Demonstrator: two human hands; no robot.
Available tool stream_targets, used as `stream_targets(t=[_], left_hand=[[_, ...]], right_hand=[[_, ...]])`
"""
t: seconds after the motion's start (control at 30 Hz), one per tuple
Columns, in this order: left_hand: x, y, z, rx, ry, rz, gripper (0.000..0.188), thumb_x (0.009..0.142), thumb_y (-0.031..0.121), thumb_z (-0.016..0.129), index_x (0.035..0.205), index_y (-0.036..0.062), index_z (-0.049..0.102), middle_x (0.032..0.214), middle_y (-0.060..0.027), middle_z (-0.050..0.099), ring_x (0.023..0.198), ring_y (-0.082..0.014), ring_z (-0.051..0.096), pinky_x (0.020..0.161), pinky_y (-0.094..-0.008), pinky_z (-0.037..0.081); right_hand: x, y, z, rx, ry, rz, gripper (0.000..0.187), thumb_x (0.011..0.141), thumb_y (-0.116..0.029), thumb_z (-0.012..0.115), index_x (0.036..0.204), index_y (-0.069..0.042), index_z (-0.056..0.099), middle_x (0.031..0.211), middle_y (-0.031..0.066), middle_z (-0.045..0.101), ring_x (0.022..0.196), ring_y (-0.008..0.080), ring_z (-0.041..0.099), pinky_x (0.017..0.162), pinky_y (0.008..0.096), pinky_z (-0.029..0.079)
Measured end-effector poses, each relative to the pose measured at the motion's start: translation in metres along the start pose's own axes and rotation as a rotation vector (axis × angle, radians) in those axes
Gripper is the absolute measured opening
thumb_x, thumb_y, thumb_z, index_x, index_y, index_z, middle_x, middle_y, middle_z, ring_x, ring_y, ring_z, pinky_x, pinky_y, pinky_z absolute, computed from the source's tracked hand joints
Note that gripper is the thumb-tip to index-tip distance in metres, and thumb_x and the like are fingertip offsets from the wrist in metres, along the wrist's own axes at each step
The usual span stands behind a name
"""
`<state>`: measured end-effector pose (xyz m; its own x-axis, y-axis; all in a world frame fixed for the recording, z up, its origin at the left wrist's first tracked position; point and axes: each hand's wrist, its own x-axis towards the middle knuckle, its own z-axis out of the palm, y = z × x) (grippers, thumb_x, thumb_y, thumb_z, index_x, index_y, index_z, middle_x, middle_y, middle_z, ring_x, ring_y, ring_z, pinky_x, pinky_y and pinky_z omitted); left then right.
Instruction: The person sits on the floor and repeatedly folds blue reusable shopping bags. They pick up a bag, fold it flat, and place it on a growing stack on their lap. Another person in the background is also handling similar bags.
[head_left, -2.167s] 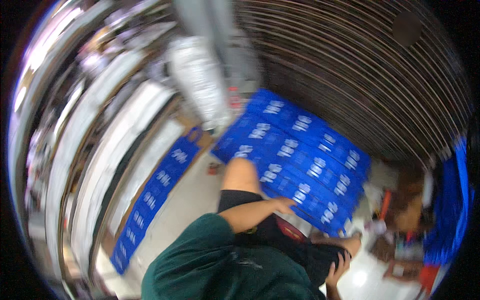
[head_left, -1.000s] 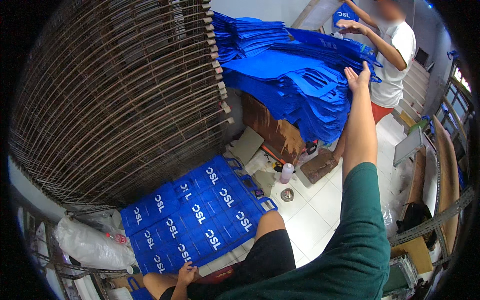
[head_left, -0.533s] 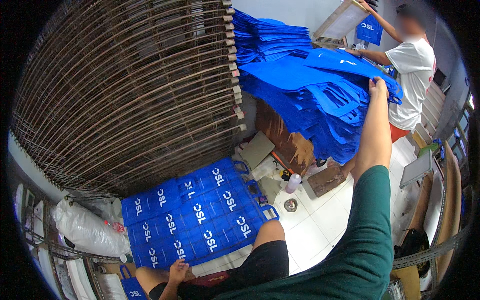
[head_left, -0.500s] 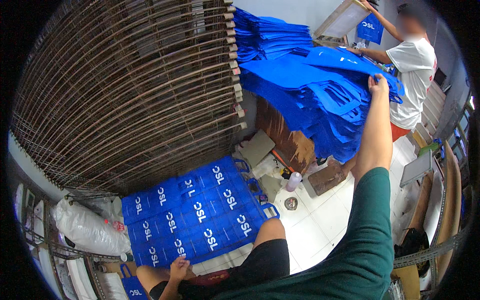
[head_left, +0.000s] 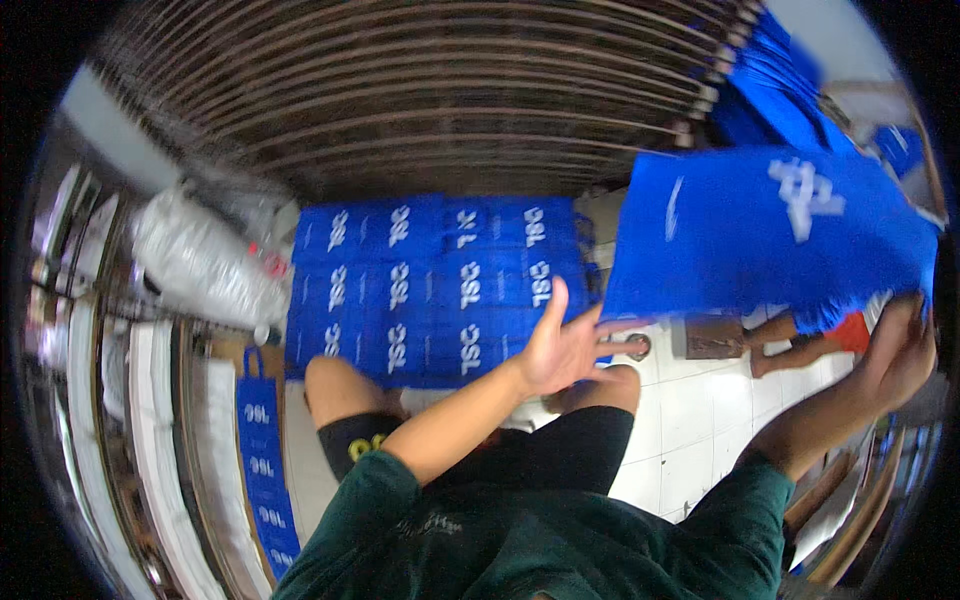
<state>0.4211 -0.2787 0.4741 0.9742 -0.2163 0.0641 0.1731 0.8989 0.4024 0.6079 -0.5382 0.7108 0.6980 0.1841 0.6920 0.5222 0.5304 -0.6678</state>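
R hand [head_left: 897, 352] pinches the lower corner of a blue bag [head_left: 770, 235], held up flat. L hand [head_left: 567, 345] spread wide, empty, just under bag's left edge, above stacked bags [head_left: 430, 290] on floor.

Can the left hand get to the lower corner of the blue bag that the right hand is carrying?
Probably yes. The left hand is open, fingers spread, just beside the lower left corner of the blue bag, and nothing lies between them. The right hand holds the bag's other lower corner.
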Motion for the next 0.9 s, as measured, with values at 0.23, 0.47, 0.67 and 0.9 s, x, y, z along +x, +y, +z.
stream_targets(t=[0.23,0.47,0.67,0.9], left_hand=[[-0.149,0.053,-0.037,-0.157,0.510,0.385,0.067,0.080,0.050,0.045,0.128,0.0032,0.036,0.122,-0.0167,0.047,0.109,-0.0296,0.049,0.094,-0.0433,0.039],[-0.238,0.080,-0.179,0.136,1.091,0.264,0.035,0.063,0.005,0.050,0.098,0.0043,0.054,0.087,-0.0096,0.057,0.082,-0.0243,0.058,0.072,-0.0401,0.050],[-0.216,0.107,-0.305,0.662,1.283,-0.270,0.006,0.063,0.001,0.055,0.067,0.0040,0.053,0.073,-0.0062,0.053,0.066,-0.0181,0.051,0.057,-0.0307,0.047],[-0.164,0.170,-0.356,0.892,1.289,0.059,0.053,0.065,0.002,0.061,0.117,0.0029,0.051,0.102,-0.0151,0.058,0.087,-0.0245,0.057,0.076,-0.0321,0.046]], right_hand=[[-0.159,0.122,0.091,0.163,0.117,0.636,0.044,0.080,-0.010,0.054,0.121,-0.003,0.040,0.118,0.0124,0.047,0.100,0.0203,0.052,0.084,0.0323,0.045],[-0.308,0.259,0.086,-0.057,0.254,1.666,0.035,0.072,0.001,0.057,0.106,-0.004,0.049,0.092,0.0059,0.055,0.077,0.0151,0.056,0.063,0.0217,0.050],[-0.351,0.370,0.068,-0.326,-0.251,2.059,0.045,0.074,0.005,0.054,0.115,-0.007,0.041,0.097,0.0154,0.052,0.078,0.0288,0.059,0.061,0.0319,0.053],[-0.345,0.513,0.018,-0.034,-0.372,1.621,0.038,0.076,-0.004,0.058,0.111,-0.006,0.044,0.105,0.0139,0.051,0.094,0.0318,0.056,0.084,0.0443,0.049]])
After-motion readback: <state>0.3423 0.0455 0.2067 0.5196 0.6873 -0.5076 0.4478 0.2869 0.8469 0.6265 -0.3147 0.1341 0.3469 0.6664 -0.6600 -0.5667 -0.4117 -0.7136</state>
